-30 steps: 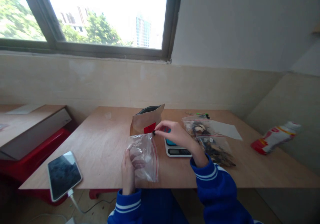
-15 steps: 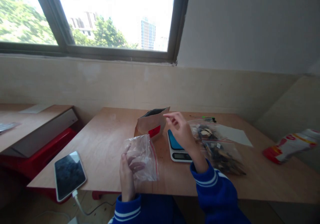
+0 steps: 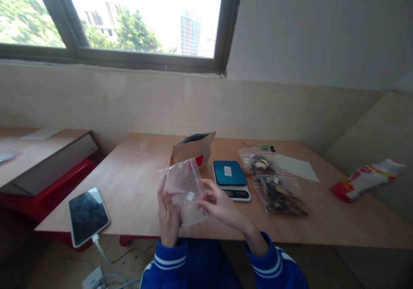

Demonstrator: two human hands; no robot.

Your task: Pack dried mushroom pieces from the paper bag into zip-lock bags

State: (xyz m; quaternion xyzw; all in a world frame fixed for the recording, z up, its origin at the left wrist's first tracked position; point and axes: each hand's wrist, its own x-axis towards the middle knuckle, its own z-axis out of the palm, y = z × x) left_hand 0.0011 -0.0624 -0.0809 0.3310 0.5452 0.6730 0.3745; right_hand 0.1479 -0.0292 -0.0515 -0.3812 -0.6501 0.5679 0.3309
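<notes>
A clear zip-lock bag (image 3: 180,179) with a red seal line is held up over the table's front edge. My left hand (image 3: 170,218) grips its left side, some fingers showing through the plastic. On the right, the fingers of my right hand (image 3: 219,203) are closed on the bag's zip edge. A small white square (image 3: 190,196) shows on the bag; whether it is stuck on or inside, I cannot tell. Just behind stands a brown paper pouch (image 3: 193,147) with its top open. A kitchen scale (image 3: 237,173) with a blue top sits right of the pouch.
Zip bags of dark dried pieces (image 3: 280,194) lie right of the scale, near a white sheet (image 3: 298,167). A red and white bottle (image 3: 364,181) is at the far right. At the left front corner, a phone (image 3: 88,216) with a cable overhangs the edge.
My right hand has come down from beside the pouch and scale to the bag's zip edge. The bag has turned, and the white square now shows. The view has shifted slightly.
</notes>
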